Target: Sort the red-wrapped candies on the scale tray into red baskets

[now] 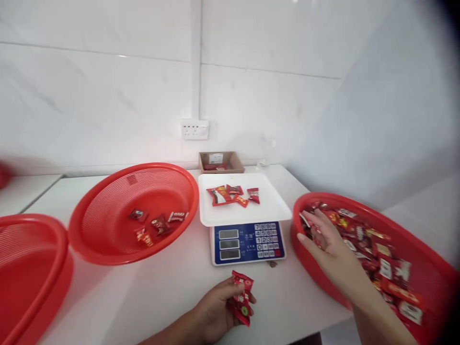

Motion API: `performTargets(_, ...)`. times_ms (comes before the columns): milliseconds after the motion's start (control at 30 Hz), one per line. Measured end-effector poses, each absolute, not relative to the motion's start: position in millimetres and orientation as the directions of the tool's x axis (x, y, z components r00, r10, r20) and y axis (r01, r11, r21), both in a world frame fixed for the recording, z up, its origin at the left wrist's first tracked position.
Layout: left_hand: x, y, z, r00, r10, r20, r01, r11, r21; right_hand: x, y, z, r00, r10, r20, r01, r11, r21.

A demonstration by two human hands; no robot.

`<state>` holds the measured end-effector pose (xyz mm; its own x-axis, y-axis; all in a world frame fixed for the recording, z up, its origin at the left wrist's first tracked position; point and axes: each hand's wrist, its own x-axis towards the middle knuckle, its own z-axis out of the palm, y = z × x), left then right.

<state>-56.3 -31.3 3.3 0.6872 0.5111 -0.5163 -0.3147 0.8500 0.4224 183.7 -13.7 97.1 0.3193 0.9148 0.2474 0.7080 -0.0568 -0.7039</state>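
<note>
My left hand (219, 309) rests on the white table near its front edge, its fingers closed round a few red snack packets (241, 297). My right hand (323, 237) reaches into the red basket (424, 249) on the right, fingers spread over the heap of red packets (377, 254) inside. Between the hands stands a digital scale (247, 242) with a blue keypad panel. Its white tray (273, 206) carries several red packets (232, 195).
A red mesh basket (108, 239) left of the scale holds several packets. Another red basket (21, 268) sits at the far left edge. A small cardboard box (235, 160) stands against the white wall below a socket (194, 129).
</note>
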Motion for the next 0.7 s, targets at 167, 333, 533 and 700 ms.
performTargets(167, -55, -30, 5, 0.667, 0.492, -0.560, -0.276, 0.861, 0.428, 250, -55, 84, 0.410, 0.911, 0.038, 0.792, -0.336, -0.510)
performTargets(333, -53, -27, 3, 0.651, 0.477, -0.591, -0.241, 0.868, 0.435, 269, -75, 83, 0.421, 0.881, -0.215, 0.766, -0.472, -0.435)
performTargets(533, -51, -26, 1, 0.632, 0.468, -0.617, -0.223, 0.873, 0.434, 270, -59, 82, 0.280, 0.930, -0.239, 0.825, -0.360, -0.436)
performTargets(700, -51, -24, 1, 0.634, 0.462, -0.620, -0.222, 0.877, 0.427, 278, -48, 74, 0.240, 0.948, -0.208, 0.846, -0.309, -0.435)
